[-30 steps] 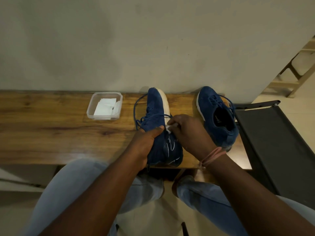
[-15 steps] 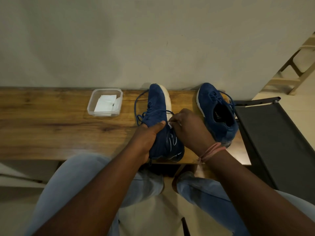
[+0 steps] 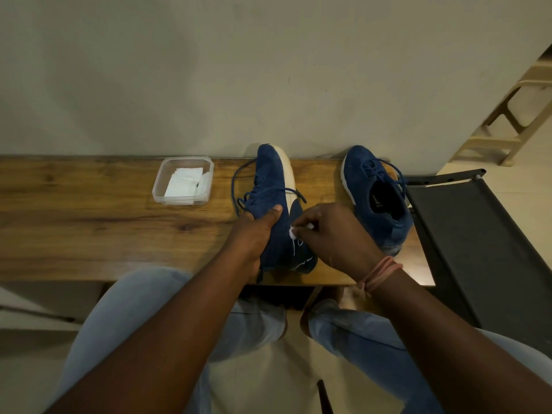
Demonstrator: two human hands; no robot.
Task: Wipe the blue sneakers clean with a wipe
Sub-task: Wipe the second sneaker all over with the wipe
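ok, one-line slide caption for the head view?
Left hand steadies a tipped blue sneaker on the wooden bench while the right hand rubs a wipe on it.

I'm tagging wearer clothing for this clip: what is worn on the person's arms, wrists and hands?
Both forearms are bare, with no sleeves in view and no gloves. The right hand has a band of several pinkish-salmon threads wound round its wrist, with a frayed knotted end hanging loose. The left hand shows no band, watch or ring.
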